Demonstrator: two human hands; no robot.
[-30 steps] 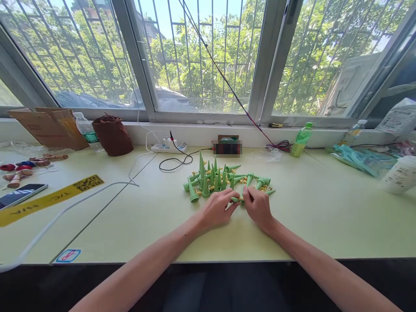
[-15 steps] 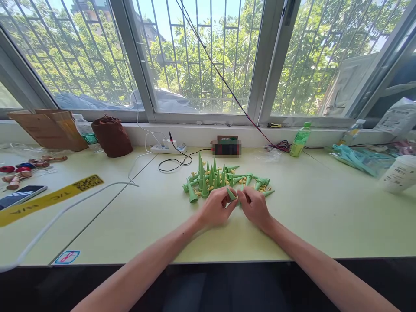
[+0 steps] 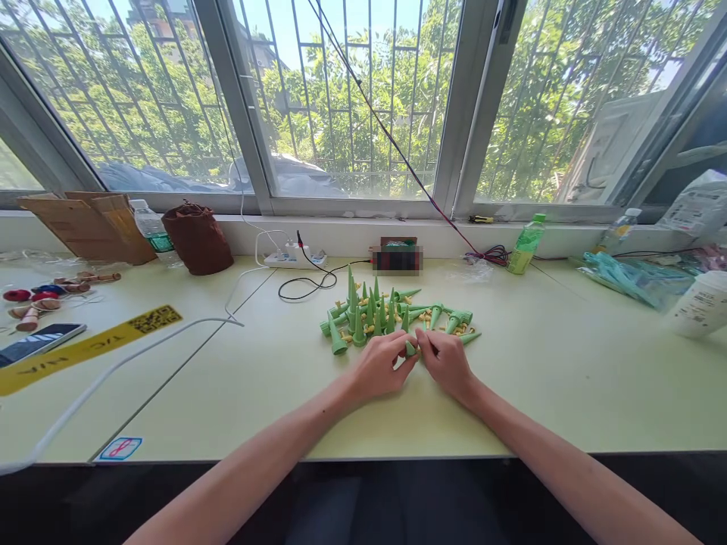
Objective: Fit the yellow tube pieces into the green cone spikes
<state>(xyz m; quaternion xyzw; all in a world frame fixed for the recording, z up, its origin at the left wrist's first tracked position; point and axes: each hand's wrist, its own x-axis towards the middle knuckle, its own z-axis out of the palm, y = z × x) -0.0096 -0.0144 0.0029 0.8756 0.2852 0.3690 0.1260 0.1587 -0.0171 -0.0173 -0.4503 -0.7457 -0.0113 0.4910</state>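
A heap of green plastic cones (image 3: pixel 375 314) with small yellow bits among them lies on the pale green table (image 3: pixel 284 378) near the window. My left hand (image 3: pixel 378 367) and my right hand (image 3: pixel 448 362) meet just in front of the heap. Both have their fingers curled and pinch a single green cone (image 3: pixel 410 347) between them. Some cones in the heap stand upright, others lie on their sides.
A white power strip (image 3: pixel 295 257) with black and white cables sits by the sill. A brown pouch (image 3: pixel 197 238), cardboard (image 3: pixel 85 223), a phone (image 3: pixel 39 342) and a yellow strip (image 3: pixel 85 348) are at the left. A green bottle (image 3: pixel 525 244) and bags are at the right.
The hands stayed together at the front of the heap. The cone between them was tilted up half a second ago and now lies lower between the fingertips.
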